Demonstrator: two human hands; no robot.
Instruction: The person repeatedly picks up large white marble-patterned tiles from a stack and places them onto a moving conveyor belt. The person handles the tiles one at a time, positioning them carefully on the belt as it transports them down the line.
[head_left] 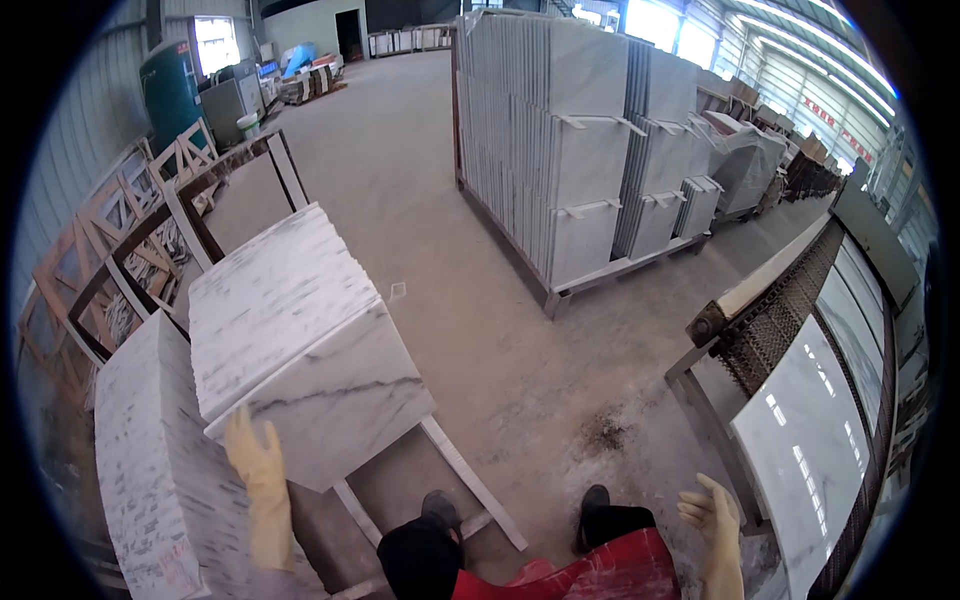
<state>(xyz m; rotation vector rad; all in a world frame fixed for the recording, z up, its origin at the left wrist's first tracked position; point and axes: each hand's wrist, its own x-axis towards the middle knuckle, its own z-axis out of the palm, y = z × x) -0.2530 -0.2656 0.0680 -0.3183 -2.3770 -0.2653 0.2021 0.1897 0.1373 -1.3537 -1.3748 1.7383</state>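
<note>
Yellow rubber gloves cover both of my hands. At the near corner of a stack of white, grey-veined marble slabs [330, 400], my left hand [257, 460] has its thumb apart from the fingers. It overlaps the front slab's top edge; whether it touches the stone I cannot tell. My right hand [712, 510] is held in the air with fingers apart and nothing in them. Just right of it, a glossy white marble slab [805, 440] lies on a conveyor [750, 355]. The stacked slabs stand on edge, leaning on a frame [185, 225].
A second slab stack [140, 450] stands at the far left. Ahead, a metal rack [510, 250] carries tall rows of marble tiles [588, 165]. Wooden A-shaped frames [105, 215] line the left wall. Pale rails [470, 480] extend from under the stack toward my feet.
</note>
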